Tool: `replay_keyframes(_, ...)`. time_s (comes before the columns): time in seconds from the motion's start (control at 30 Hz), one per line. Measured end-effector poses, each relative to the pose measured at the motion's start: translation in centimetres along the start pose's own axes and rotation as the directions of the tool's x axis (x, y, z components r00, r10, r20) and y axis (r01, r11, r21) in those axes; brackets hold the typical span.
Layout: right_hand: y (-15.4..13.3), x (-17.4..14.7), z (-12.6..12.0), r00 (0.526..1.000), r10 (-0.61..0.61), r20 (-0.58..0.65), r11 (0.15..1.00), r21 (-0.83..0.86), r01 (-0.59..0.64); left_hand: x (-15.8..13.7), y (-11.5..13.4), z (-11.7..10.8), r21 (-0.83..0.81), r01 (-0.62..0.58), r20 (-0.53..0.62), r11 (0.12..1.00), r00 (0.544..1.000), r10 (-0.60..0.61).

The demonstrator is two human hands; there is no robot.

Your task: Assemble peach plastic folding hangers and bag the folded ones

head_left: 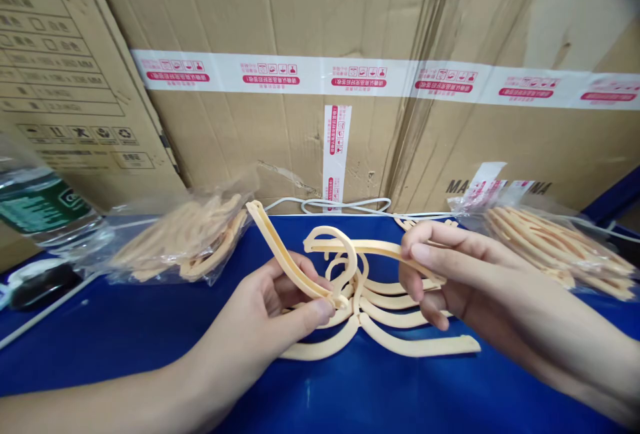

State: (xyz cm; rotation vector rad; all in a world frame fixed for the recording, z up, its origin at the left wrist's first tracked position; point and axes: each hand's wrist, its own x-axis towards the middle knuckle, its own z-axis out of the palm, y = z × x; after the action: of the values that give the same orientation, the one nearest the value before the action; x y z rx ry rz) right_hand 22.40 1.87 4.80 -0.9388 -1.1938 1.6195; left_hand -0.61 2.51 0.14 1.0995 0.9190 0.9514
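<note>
My left hand [285, 307] pinches a cream plastic clothes hanger piece [280, 251], made of a curved hook and one grooved arm slanting up to the left. My right hand [445, 267] has its thumb and fingers closed on a similar grooved hanger arm [370, 245]. That arm's free end lies across the hook's tip in this view; whether they touch, I cannot tell. Beneath and behind both hands, several cream hangers [420, 347] with hooks and spread arms lie overlapping on the blue table surface [395, 394].
Clear bags of cream hanger parts lie at left [175, 241] and right [555, 241]. Large cardboard boxes [280, 14] wall off the back. A white cable [345, 204] runs along their base. On the left are a water bottle [45, 207] and a black object [43, 286].
</note>
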Motion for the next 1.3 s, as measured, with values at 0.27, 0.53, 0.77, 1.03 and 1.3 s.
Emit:
replay_keyframes(0.27,2.1,0.1,0.2,0.998,-0.009,-0.060,0.997,0.071,0.013,0.0,-0.2,0.3,0.021,-0.006,-0.012,1.000,1.000,0.006)
replay_keyframes(0.53,3.6,0.3,0.2,0.999,0.036,0.030,0.998,0.052,-0.037,-0.1,0.1,0.5,-0.037,0.011,0.049,0.999,0.999,-0.010)
replay_keyframes(0.77,3.8,0.5,0.8,0.988,0.099,0.121,0.993,0.046,-0.105,-0.3,-0.4,0.4,0.012,-0.006,0.150,1.000,0.989,0.004)
replay_keyframes(1.03,4.4,0.8,0.4,0.988,0.087,0.124,0.994,0.056,-0.095,-0.3,-0.5,0.2,0.031,-0.026,0.160,0.999,0.987,0.021)
replay_keyframes(1.3,4.2,0.6,0.6,0.992,0.092,0.090,0.996,-0.014,-0.091,-0.4,0.0,0.5,0.022,0.004,0.174,1.000,0.985,-0.008)
